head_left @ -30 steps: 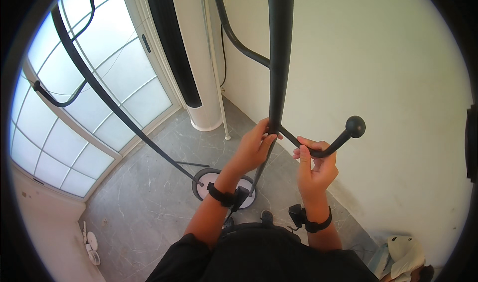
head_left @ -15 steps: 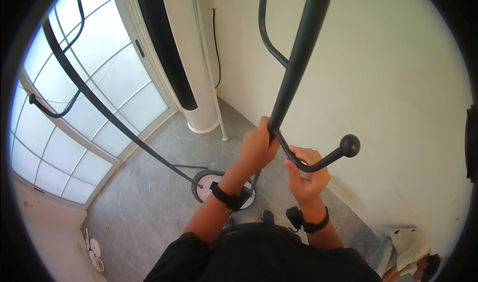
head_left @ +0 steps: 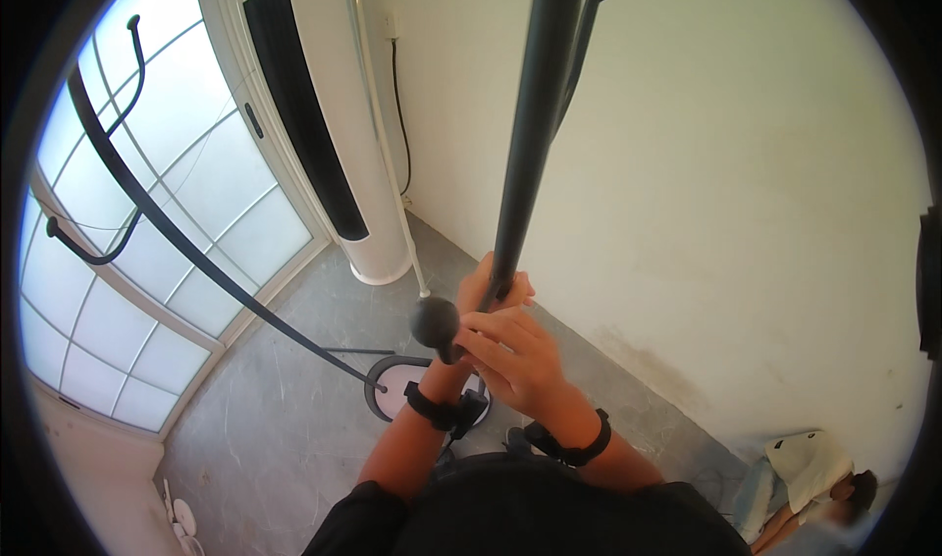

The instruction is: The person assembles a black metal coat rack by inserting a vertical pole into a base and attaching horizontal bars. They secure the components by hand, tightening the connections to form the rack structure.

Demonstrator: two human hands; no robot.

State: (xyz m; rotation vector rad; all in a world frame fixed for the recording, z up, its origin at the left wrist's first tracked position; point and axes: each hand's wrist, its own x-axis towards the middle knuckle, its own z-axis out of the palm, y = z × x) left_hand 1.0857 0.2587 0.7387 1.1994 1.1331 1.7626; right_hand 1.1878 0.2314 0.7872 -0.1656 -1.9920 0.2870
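A black metal coat rack stands in front of me, with a thick upright pole [head_left: 530, 124] and a thinner curved pole [head_left: 211, 262] to the left. My left hand [head_left: 475, 286] is wrapped around the lower part of the thick pole. From that spot a hook with a ball end [head_left: 435, 322] points toward me and left. My right hand [head_left: 520, 360] has its fingers closed on this hook, partly hiding its bent arm. Higher up, another hook [head_left: 586, 41] shows behind the pole. The oval base [head_left: 394, 371] rests on the floor, half covered by my left forearm.
Frosted glass doors [head_left: 167, 212] are on the left, beside a white standing air conditioner [head_left: 378, 257] and a thin white pole [head_left: 392, 163]. A black cord [head_left: 396, 114] runs down the wall. Another person [head_left: 800, 487] is low at the right; white objects [head_left: 183, 517] lie at lower left.
The thick pole has turned, swinging the ball-ended hook from the right side round to the left. My right hand moved left with it, close to my left hand.
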